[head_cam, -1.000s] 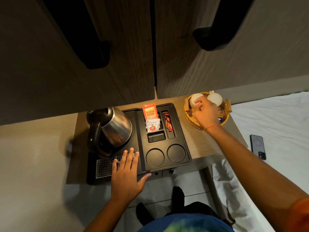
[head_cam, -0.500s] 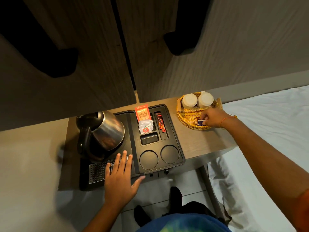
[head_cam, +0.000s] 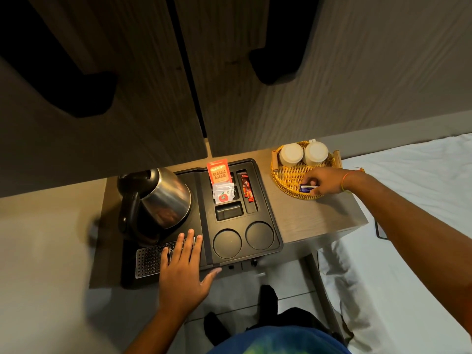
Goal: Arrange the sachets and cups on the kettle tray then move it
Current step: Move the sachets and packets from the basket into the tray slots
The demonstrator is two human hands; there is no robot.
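Your left hand (head_cam: pixel 182 275) lies flat with fingers spread on the perforated metal grille at the front of the black plastic kettle tray (head_cam: pixel 265 200), beside the steel kettle (head_cam: pixel 164 198). Your right hand (head_cam: pixel 325 181) pinches a small dark blue sachet (head_cam: pixel 306 188) inside the round woven wicker basket (head_cam: pixel 283 178), where two white cups (head_cam: pixel 291 154) stand upside down. An orange tea sachet (head_cam: pixel 217 171) already stands in the tray's compartments; both round cup recesses (head_cam: pixel 227 243) are free.

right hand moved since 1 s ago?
Yes. The right hand has left the two white cups at the far side of the wicker basket and come to its near rim, where it now pinches a blue sachet.
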